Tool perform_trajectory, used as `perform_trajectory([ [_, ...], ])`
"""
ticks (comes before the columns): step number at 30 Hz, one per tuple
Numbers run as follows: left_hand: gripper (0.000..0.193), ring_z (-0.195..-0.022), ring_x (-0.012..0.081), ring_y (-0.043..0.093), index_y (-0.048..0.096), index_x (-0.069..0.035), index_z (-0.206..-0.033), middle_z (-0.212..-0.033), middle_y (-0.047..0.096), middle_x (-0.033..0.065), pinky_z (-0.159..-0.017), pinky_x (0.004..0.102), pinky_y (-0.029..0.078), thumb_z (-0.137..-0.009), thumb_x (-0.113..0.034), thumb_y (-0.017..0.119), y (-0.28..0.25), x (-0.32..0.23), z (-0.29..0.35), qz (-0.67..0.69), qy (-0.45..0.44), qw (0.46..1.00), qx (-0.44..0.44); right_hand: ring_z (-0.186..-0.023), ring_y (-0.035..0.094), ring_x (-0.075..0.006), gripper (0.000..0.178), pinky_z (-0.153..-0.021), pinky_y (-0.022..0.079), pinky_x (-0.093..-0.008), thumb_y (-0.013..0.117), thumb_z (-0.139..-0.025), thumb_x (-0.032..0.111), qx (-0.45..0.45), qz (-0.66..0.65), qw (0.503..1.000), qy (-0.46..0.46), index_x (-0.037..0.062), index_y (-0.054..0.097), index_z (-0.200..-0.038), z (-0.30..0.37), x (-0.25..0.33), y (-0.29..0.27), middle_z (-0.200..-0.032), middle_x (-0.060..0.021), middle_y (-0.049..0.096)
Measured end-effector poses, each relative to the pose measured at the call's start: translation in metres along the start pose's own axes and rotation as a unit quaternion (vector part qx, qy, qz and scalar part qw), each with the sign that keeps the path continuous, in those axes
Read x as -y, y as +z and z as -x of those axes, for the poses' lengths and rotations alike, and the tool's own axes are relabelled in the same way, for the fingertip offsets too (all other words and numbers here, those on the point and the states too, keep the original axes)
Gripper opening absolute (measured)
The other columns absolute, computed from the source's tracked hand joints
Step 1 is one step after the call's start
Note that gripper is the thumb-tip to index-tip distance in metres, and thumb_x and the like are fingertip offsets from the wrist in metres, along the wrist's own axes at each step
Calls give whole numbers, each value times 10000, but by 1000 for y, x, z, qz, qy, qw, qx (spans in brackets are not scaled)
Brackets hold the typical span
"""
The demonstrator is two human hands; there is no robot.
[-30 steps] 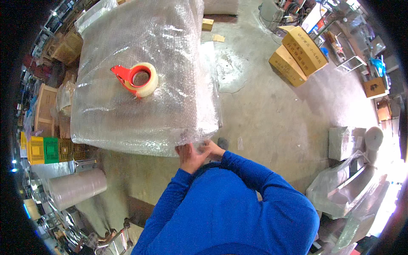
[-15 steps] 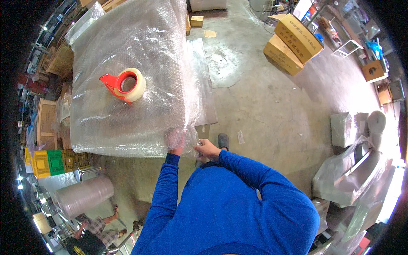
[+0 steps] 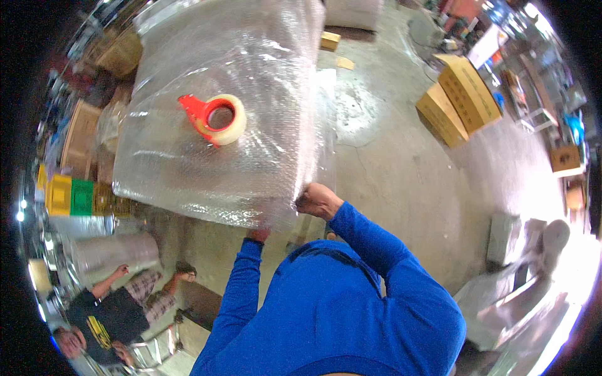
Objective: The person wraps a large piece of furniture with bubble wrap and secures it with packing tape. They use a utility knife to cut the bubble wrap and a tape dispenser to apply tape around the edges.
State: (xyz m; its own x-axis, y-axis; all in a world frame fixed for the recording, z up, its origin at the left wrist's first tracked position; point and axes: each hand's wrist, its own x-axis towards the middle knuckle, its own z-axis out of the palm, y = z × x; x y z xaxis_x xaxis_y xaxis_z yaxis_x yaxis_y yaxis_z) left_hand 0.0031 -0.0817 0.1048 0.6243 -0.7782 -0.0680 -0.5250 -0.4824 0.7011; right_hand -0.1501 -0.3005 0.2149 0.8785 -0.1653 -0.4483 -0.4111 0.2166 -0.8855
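Note:
A big block wrapped in clear bubble wrap [image 3: 219, 119] fills the upper left. On top of it lies a tape roll in a red dispenser [image 3: 215, 118]. My right hand [image 3: 315, 200] is closed on the wrap at the block's near right corner. My left hand [image 3: 258, 234] reaches under the near edge, mostly hidden by the wrap; only a little of it shows. Both arms are in blue sleeves.
Another person [image 3: 119, 307] sits on the floor at the lower left beside a roll of bubble wrap [image 3: 110, 254]. Yellow and green crates [image 3: 69, 195] stand left. Cardboard boxes [image 3: 461, 94] lie on the concrete floor at the upper right, wrapped bundles [image 3: 527, 276] at the right.
My right hand rose from below the block's near edge to its right corner and gripped the wrap. My left hand slid under the edge.

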Motion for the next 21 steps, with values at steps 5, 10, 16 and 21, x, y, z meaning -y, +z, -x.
perform_trajectory([
  [5, 380, -1187, 324, 569, 579, -104, -1316, -1323, 596, 116, -1026, 538, 427, -975, -266, 536, 10, -29, 59, 721, -245, 644, -76, -778, 593, -194, 185, -774, 502, -413, 443, -965, 98, -56, -517, 849, 91, 65, 624, -942, -2, -24, -17, -840, -51, 606],
  [10, 333, -1180, 287, 572, 582, -91, -1295, -1307, 601, 99, -1005, 469, 458, -973, -177, 587, -28, -123, 91, 847, -172, 504, -2, -658, 515, -176, 161, -764, 487, -403, 461, -971, 96, -104, -413, 887, 176, 82, 591, -877, 14, 13, -17, -719, -11, 535],
  [16, 113, -898, 175, 648, 633, -63, -1022, -978, 675, 41, -802, 338, 545, -924, -32, 681, 22, -133, 61, 694, -256, 645, -191, -1035, 625, -259, 256, -939, 500, -493, 488, -1021, 197, -76, -471, 864, 159, 66, 617, -1198, 0, -5, -24, -1133, -105, 662],
  [21, 61, -845, 150, 605, 631, -41, -985, -908, 645, 22, -776, 314, 500, -961, -93, 649, 52, -126, 29, 662, -184, 711, -149, -1201, 590, -295, 362, -1024, 479, -505, 488, -1039, 288, -51, -512, 838, 181, 69, 585, -1311, 3, 29, -19, -1324, -123, 617],
])
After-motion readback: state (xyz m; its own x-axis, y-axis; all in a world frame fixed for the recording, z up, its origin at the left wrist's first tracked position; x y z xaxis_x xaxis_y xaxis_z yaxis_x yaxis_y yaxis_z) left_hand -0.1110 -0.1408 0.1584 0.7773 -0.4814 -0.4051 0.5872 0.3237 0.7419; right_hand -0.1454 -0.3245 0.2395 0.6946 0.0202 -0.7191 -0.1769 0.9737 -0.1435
